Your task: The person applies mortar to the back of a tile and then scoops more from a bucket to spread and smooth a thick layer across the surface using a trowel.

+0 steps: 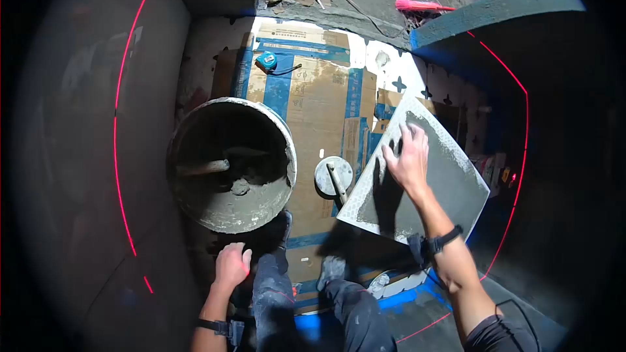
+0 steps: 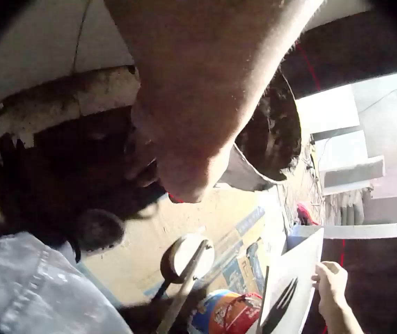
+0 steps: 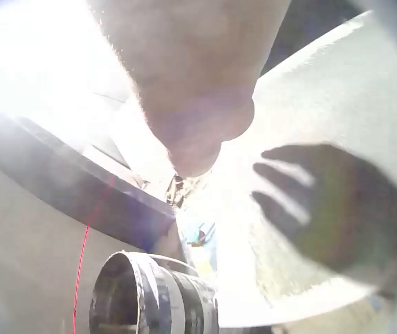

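My right hand (image 1: 409, 158) hovers over a large square tile (image 1: 450, 173) with its fingers spread and slightly bent, holding nothing. Grey mortar coats the tile's upper face, leaving a pale rim, and the tile stands tilted. In the right wrist view the shadow of the spread fingers (image 3: 323, 209) falls on that coating. My left hand (image 1: 233, 265) hangs loosely curled, just below a big bucket (image 1: 291, 146), with nothing in it. Inside the bucket lie wet mortar (image 1: 261, 202) and a tool whose wooden handle (image 1: 207, 167) shows; its head is in shadow.
Taped cardboard (image 1: 313, 104) covers the floor. A round pale disc (image 1: 322, 181) with a bar-shaped handle across it sits between bucket and tile. A teal tape measure (image 1: 267, 60) lies farther off. Beyond are a pink broom (image 1: 417, 5) and rubble. Red laser lines cross the dark walls.
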{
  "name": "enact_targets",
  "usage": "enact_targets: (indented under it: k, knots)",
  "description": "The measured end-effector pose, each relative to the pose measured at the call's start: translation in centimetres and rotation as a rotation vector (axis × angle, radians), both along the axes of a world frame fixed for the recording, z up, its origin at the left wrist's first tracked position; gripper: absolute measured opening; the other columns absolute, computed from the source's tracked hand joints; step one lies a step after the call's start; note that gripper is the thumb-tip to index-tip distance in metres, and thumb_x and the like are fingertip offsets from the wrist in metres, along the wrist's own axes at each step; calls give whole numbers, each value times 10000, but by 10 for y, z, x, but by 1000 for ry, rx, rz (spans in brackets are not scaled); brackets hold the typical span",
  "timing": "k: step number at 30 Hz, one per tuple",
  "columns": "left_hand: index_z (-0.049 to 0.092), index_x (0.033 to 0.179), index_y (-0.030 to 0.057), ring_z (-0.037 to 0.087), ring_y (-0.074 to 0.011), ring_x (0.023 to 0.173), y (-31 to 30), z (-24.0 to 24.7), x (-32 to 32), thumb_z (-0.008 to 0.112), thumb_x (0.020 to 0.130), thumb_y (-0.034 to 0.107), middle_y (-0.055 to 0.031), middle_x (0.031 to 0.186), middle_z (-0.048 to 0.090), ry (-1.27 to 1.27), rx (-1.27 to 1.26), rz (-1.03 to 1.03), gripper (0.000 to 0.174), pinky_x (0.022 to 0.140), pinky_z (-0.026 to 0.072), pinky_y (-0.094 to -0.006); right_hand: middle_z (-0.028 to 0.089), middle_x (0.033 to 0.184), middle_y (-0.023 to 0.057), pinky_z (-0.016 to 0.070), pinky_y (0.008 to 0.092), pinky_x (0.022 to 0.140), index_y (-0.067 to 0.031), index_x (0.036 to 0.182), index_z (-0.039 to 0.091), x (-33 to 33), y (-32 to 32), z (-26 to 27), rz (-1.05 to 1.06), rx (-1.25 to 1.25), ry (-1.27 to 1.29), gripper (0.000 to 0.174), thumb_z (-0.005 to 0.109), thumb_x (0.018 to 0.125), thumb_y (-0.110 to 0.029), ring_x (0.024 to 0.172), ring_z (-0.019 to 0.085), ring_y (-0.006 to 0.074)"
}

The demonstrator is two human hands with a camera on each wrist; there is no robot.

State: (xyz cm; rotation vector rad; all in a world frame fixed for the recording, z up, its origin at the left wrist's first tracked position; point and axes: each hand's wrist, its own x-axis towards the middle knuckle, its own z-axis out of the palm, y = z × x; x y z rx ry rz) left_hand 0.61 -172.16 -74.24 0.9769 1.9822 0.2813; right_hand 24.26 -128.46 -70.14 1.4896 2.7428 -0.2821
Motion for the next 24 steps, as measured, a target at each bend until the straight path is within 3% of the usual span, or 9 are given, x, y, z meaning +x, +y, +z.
enact_targets:
  k: [5,9,10,12,15,17,21,22,24]
  knots:
    - [674,1070,-36,629,-428,997,-48,-24,0,658,899,196,-241,1039,668,17,-32,75,288,875,511,-493,287,1522,345,418,598,1037,-4,1487,366,-21,67,-34,-155,-225,-365,970,821,709,-364,1389,344,503]
    - [675,1004,-45,615,-465,955,-56,-47,3,653,890,182,-284,966,653,4,-88,138,255,826,494,-510,410,1418,354,452,564,1018,11,1435,416,-31,81,-35,-149,-195,-407,907,811,709,-362,1278,453,520]
    - [677,1001,-39,623,-463,938,-58,-58,7,651,883,172,-283,964,660,-24,-37,179,244,816,498,-507,500,1241,326,511,535,944,-47,1446,420,-13,89,-54,31,17,-339,869,811,732,-349,1107,575,486]
    - [694,995,-13,653,-442,902,-53,-77,12,652,862,153,-260,976,688,-145,-84,256,217,802,517,-481,552,1185,274,514,500,928,-54,1351,530,-14,106,-54,2,83,-350,626,721,833,-350,1095,589,441]
    - [694,1025,2,676,-377,940,-26,-105,28,651,903,249,-216,1002,706,-470,58,212,279,833,524,-427,584,1197,267,497,467,954,11,1290,594,31,127,-56,54,179,-18,522,649,909,-342,1113,595,419]
    - [682,1079,6,665,-307,942,34,-104,25,601,984,284,-174,1028,707,-606,14,-180,305,852,510,-370,598,1191,256,480,444,981,30,1300,590,77,112,-54,43,205,110,518,657,916,-311,1132,595,400]
    - [637,946,-6,589,-263,750,104,-150,78,619,991,210,-146,834,627,-830,694,-122,221,736,485,-360,584,1283,259,420,406,1062,79,1272,576,182,31,-46,-226,121,82,498,650,952,-295,1207,571,386]
    - [657,968,-10,611,-255,738,141,-126,69,610,992,217,-142,799,633,-733,647,-308,233,718,489,-368,567,1315,270,406,424,1080,84,1303,558,212,15,-50,-213,152,107,534,643,957,-315,1247,541,394]
    - [666,985,-22,638,-222,776,183,-105,84,555,1015,248,-148,837,680,-773,510,-249,294,736,497,-360,496,1411,285,370,443,1122,99,1374,498,278,-6,-69,-431,147,52,626,600,981,-378,1320,475,414]
